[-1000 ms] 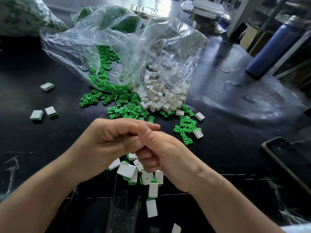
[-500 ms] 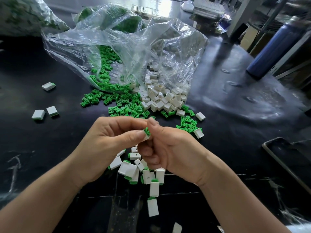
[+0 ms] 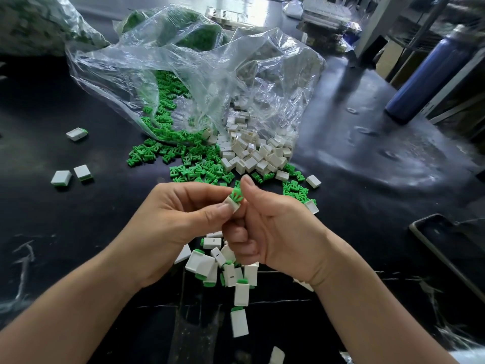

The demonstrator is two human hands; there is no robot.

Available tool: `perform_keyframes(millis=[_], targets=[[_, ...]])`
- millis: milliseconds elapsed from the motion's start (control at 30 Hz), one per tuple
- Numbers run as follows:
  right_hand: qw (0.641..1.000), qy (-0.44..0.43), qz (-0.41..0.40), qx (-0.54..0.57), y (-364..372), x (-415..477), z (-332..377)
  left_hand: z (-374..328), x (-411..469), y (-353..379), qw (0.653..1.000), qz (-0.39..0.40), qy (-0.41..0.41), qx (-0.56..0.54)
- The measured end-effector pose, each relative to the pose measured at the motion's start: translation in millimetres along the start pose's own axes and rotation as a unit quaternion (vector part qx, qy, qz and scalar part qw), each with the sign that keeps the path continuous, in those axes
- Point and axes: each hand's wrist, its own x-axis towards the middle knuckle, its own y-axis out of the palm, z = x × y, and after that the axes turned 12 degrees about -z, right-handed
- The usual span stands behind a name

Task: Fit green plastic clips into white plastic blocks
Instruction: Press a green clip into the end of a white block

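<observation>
Our fingers (image 3: 219,210) on the left hand (image 3: 168,227) pinch a white block (image 3: 232,205) above the table, the right hand (image 3: 283,232) pinching a green clip (image 3: 237,195), ribs splayed, half seated in its mouth; we should keep it square and press straight in. Beyond lie loose clips (image 3: 194,166), loose blocks (image 3: 252,156) and the bag (image 3: 199,69).

On the desk (image 3: 91,219), loose clips (image 3: 194,166) lie left of loose blocks (image 3: 253,158), before the plastic bag (image 3: 210,74); assembled blocks (image 3: 231,274) lie nearest.

Bare left hand (image 3: 173,227) and right hand (image 3: 280,232), bare forearms (image 3: 78,300), short nails (image 3: 223,207).
</observation>
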Motion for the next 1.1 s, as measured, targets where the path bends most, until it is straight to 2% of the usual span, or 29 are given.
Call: perform_keyframes(millis=[200,433,867,1100], targets=[[1.0,0.016,-0.003,-0.002,-1,3,-2,1,-1,5,0.999,-0.033,-0.005,0.011],[0.998,0.011,-0.043,-0.036,-1,2,-3,2,-2,11,0.998,-0.06,0.015,0.025],[0.998,0.035,-0.008,0.057,-2,0,-1,3,-3,14,0.996,-0.086,0.011,0.0],[0.999,-0.007,-0.032,0.031,0,-1,-1,6,-2,13,0.995,-0.093,0.022,-0.011]])
